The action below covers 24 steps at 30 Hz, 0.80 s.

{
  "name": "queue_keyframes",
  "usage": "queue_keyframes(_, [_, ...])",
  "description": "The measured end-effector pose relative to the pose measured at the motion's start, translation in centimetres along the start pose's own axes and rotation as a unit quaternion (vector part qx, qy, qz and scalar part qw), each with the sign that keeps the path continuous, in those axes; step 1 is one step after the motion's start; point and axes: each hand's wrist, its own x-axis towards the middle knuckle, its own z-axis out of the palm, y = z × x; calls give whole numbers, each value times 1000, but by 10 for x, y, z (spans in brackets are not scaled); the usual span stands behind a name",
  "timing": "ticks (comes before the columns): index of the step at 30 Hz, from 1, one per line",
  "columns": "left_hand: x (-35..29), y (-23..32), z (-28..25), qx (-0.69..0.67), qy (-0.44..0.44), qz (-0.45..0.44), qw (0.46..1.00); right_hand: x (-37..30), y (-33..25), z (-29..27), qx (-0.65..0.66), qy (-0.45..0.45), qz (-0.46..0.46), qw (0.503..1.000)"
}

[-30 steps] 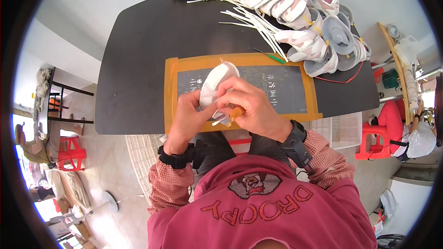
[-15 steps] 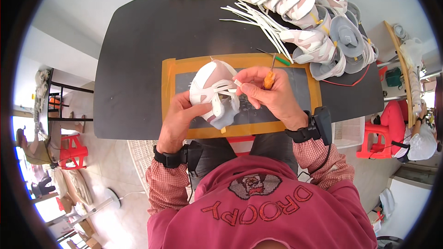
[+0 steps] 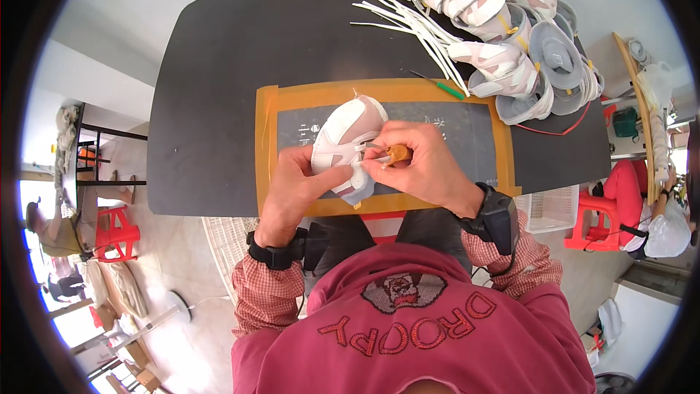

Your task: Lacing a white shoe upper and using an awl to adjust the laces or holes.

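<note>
A white and dusty-pink shoe upper (image 3: 341,130) is tilted over the taped mat, its grey lining showing at the near end. My left hand (image 3: 295,184) grips its left side, the thumb pressed along the near part. My right hand (image 3: 430,164) is closed around a tool with an orange handle (image 3: 398,153) and a thin metal shaft. The shaft points left into the lacing area at the middle of the upper. The fingertips of my right hand pinch close to the white lace there; how much lace they hold is hidden.
A dark mat (image 3: 467,128) edged with brown tape lies on the black table (image 3: 219,102). Beyond it are a green-handled screwdriver (image 3: 450,90), loose white laces (image 3: 415,33) and stacked shoe uppers (image 3: 496,66). A white plastic basket (image 3: 553,208) stands by the table's right side.
My right hand has moved left and turned the tool from pointing up to pointing at the lacing. The shoe upper has tilted and shifted slightly right with my left hand.
</note>
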Motion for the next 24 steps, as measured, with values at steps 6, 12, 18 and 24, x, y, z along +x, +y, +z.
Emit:
queue_keyframes(6, [0,-2,3,-2,4,17,1000,-1,-1,0,-24,4,13,1000])
queue_keyframes(12, [0,-2,8,-19,15,22,999,-2,-2,2,-24,14,23,999])
queue_keyframes(18, [0,0,11,-18,21,25,999,-3,0,4,8,28,38,999])
queue_keyframes(24, [1,-1,16,-20,44,19,999,-3,0,6,-15,34,26,999])
